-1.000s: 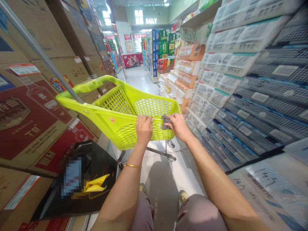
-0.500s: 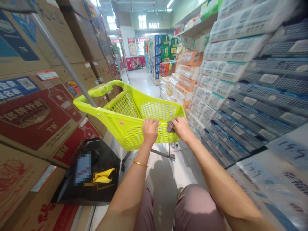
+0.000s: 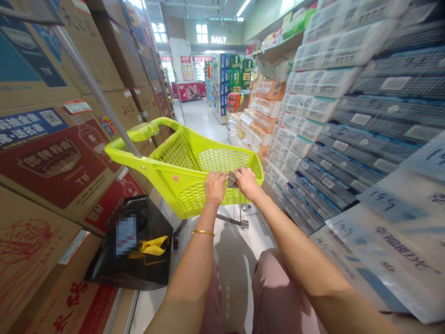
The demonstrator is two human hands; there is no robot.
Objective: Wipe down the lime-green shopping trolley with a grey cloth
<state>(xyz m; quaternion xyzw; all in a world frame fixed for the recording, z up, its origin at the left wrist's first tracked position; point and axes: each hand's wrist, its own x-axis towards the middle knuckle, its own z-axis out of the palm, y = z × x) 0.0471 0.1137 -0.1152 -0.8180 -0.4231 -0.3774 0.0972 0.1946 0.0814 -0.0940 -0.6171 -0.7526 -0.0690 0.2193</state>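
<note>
A lime-green plastic shopping cart stands in the aisle in front of me. My left hand is closed over the cart's near rim. Right beside it, my right hand presses a small dark grey cloth against the same rim, fingers closed on it. The cart's long handle arches up at its far left side. The basket looks bare inside. A gold bangle sits on my left wrist.
Stacked cardboard cartons wall the left side, with a black bag on the floor against them. Wrapped tissue packs fill the right shelves. The tiled aisle runs ahead toward distant displays.
My right hand with the cloth has slid left along the rim toward my left hand. The view has shifted a little closer and lower.
</note>
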